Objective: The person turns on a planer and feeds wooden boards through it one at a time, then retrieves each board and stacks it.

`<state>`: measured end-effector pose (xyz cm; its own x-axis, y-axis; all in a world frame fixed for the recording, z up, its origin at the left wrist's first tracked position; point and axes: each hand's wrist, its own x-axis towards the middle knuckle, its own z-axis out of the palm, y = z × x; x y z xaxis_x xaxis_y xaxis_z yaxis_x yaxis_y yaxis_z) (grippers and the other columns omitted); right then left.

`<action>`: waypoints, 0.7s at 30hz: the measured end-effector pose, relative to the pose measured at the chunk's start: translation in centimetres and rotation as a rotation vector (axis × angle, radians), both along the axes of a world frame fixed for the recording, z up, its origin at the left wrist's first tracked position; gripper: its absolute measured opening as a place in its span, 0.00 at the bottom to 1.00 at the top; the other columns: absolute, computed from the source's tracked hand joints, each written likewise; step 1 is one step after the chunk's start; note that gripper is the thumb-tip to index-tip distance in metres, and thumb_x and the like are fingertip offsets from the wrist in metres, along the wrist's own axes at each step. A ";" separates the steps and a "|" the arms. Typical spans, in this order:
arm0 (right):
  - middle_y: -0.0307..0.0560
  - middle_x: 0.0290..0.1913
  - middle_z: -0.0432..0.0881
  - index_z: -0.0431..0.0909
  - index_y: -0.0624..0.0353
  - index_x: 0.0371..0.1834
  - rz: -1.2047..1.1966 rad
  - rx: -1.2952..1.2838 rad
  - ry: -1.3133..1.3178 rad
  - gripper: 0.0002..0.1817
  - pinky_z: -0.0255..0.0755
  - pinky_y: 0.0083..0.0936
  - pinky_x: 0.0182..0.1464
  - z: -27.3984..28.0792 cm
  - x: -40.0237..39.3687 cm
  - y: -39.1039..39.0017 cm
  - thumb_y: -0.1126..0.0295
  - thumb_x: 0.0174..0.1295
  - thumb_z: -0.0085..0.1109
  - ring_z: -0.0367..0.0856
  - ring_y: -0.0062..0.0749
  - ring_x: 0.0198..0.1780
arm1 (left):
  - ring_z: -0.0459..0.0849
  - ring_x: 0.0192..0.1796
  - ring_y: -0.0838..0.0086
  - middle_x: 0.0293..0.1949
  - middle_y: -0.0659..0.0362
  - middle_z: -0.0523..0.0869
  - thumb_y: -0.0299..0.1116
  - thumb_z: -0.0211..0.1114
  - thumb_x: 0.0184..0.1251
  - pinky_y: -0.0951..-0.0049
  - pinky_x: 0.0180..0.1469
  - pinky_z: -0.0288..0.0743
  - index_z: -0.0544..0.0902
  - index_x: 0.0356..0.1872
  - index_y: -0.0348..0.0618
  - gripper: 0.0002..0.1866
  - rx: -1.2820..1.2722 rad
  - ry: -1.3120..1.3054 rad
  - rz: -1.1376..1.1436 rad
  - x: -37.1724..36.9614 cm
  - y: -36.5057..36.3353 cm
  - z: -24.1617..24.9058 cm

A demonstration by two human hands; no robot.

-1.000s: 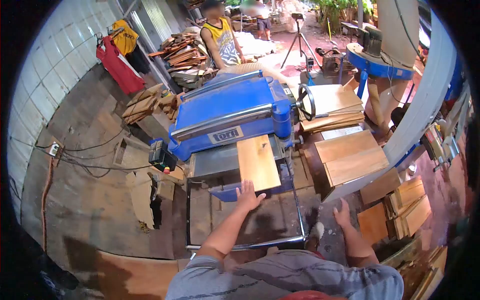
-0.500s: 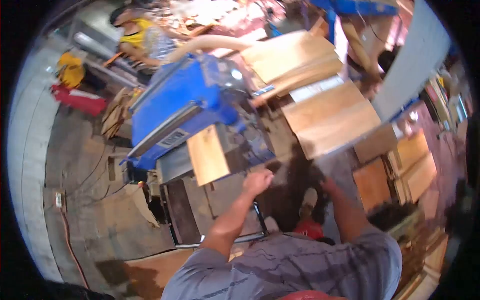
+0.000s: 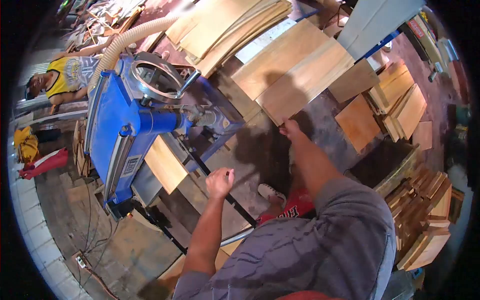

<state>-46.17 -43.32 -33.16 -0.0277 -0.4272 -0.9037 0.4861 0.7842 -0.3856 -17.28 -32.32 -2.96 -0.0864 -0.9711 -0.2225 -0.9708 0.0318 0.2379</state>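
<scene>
My left hand is held in a loose fist beside the blue planing machine, with nothing seen in it. A light wooden board sticks out of the machine a little to its left. My right hand pinches the near corner of a wide wooden panel, which lies over another panel. A round metal handwheel sits on top of the machine.
Another person is beyond the machine at the left, near a ribbed hose. Stacked sheets lie at the top. Boards and a pile of wood pieces are at the right. A metal frame stands near my legs.
My right hand has moved up and forward to the panel and taken hold of its corner. The view has turned, so the machine appears further left.
</scene>
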 end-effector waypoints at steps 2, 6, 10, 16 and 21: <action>0.48 0.47 0.79 0.74 0.61 0.57 -0.079 0.015 0.104 0.25 0.80 0.31 0.32 1.3 2.0 -1.1 0.57 0.62 0.61 0.80 0.35 0.40 | 0.85 0.37 0.58 0.32 0.57 0.87 0.42 0.66 0.61 0.59 0.42 0.77 0.85 0.29 0.48 0.10 -0.006 -0.021 -0.010 0.0 -0.2 -0.2; 0.49 0.51 0.79 0.73 0.62 0.58 -0.197 0.077 0.275 0.23 0.83 0.33 0.38 4.3 3.8 -2.2 0.64 0.61 0.60 0.81 0.37 0.43 | 0.85 0.37 0.58 0.31 0.56 0.86 0.42 0.66 0.60 0.58 0.42 0.78 0.85 0.29 0.48 0.09 0.004 0.057 0.002 0.1 -0.3 -0.2; 0.49 0.53 0.78 0.73 0.61 0.59 -0.313 0.033 0.218 0.24 0.83 0.34 0.40 6.0 4.7 -2.9 0.64 0.60 0.61 0.81 0.39 0.46 | 0.85 0.37 0.58 0.31 0.57 0.86 0.41 0.67 0.60 0.59 0.42 0.78 0.83 0.29 0.48 0.09 -0.039 -0.009 -0.043 0.3 -0.3 -0.6; 0.52 0.61 0.71 0.66 0.60 0.66 -0.450 0.134 0.075 0.31 0.81 0.46 0.49 5.2 4.1 -4.0 0.64 0.60 0.64 0.74 0.48 0.58 | 0.86 0.38 0.58 0.31 0.58 0.86 0.41 0.67 0.60 0.60 0.42 0.78 0.83 0.28 0.49 0.08 -0.022 0.020 -0.018 0.0 0.1 -0.6; 0.51 0.61 0.70 0.65 0.56 0.67 -0.439 0.250 0.073 0.36 0.79 0.48 0.51 4.6 4.1 -4.8 0.58 0.57 0.69 0.74 0.47 0.57 | 0.86 0.36 0.59 0.30 0.59 0.86 0.40 0.67 0.59 0.60 0.40 0.78 0.82 0.27 0.50 0.07 -0.047 -0.012 -0.047 -0.2 0.0 -0.2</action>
<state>-42.12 -48.08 -28.58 -0.2232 -0.1323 -0.9658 0.7692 0.5847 -0.2578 -17.52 -32.36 -3.19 -0.1297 -0.9755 -0.1779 -0.9707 0.0884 0.2233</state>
